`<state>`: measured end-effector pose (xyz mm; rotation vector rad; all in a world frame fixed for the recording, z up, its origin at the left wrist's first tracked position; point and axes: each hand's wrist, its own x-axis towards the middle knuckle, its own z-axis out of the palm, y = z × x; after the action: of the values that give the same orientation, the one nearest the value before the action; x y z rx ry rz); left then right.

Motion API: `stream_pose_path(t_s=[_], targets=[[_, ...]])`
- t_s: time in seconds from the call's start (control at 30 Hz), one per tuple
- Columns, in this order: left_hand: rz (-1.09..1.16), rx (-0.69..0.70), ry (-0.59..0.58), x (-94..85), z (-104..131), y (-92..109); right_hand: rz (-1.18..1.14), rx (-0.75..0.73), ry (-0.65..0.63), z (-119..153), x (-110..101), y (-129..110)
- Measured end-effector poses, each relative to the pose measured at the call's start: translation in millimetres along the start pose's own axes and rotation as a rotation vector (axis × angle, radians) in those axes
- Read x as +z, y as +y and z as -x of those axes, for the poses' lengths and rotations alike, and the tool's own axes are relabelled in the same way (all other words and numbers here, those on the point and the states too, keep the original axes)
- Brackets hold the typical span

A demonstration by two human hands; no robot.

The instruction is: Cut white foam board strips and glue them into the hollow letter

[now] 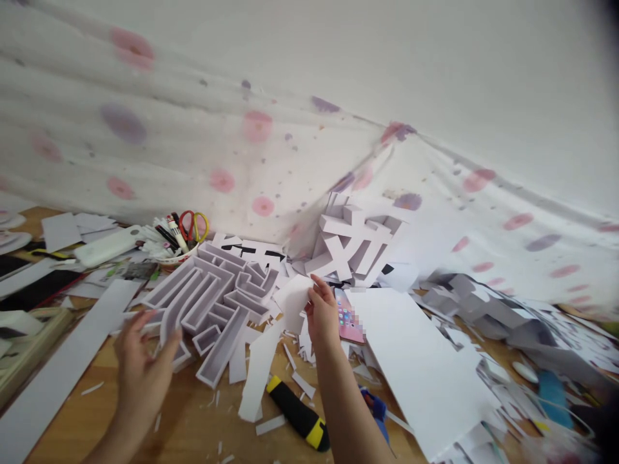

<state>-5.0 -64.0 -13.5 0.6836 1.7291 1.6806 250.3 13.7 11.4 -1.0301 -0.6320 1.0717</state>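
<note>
My left hand [142,361] is open, its thumb and fingers apart, at the near left edge of a large hollow white letter-shaped form [213,296] built from thin upright walls. Whether the fingers touch its walls I cannot tell. With bent fingers, my right hand [323,312] pinches the edge of a small white sheet piece [294,301] just right of that form. A long white offcut [258,374] lies below the sheet piece. Beside my right hand lies a phone [349,319] with its screen lit.
A black and yellow utility knife [297,412] lies in front among scraps. At right is a large white board [425,361]. Behind stands another white letter-shaped form [358,245]. Red and yellow scissors [194,227] stand in a basket of pens. A flowered sheet [193,142] covers the wall.
</note>
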Motion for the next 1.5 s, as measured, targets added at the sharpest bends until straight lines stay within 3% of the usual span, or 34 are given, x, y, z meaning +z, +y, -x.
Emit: stream_pose_path(t_s=[0.07, 0.13, 0.2, 0.33, 0.47, 0.53, 0.7, 0.93, 1.5], targets=[[0.031, 0.064, -0.191, 12.5, 13.9, 8.1, 0.021, 0.0, -0.024, 3.1, 1.3, 1.9], [0.047, -0.055, -0.482, 25.1, 26.1, 12.0, 0.03, 0.009, -0.037, 8.3, 2.2, 6.0], [0.012, -0.18, -0.69, 36.1, 35.8, 13.3, 0.027, 0.039, -0.038, 15.6, 2.9, 12.7], [-0.065, -0.308, -0.849, 51.7, 49.3, 12.8, 0.015, 0.103, -0.054, 32.8, 3.7, 27.5], [-0.093, -0.432, -1.01, 59.1, 57.0, 7.0, 0.024, 0.065, -0.106, 44.8, 4.1, 33.3], [-0.135, -0.42, -1.068, 59.5, 58.1, 2.6, 0.035, 0.046, -0.138, 47.7, 3.6, 32.5], [-0.275, -0.199, -1.098, 55.9, 56.3, -3.6, 0.097, 0.165, -0.239, 52.3, 0.1, 31.1], [-0.407, -0.093, -1.028, 49.2, 57.9, -2.8, 0.036, 0.244, -0.293, 55.6, -7.6, 41.4], [-0.383, -0.073, -1.086, 44.7, 62.8, -6.6, -0.049, 0.282, -0.275, 62.4, -21.8, 43.6]])
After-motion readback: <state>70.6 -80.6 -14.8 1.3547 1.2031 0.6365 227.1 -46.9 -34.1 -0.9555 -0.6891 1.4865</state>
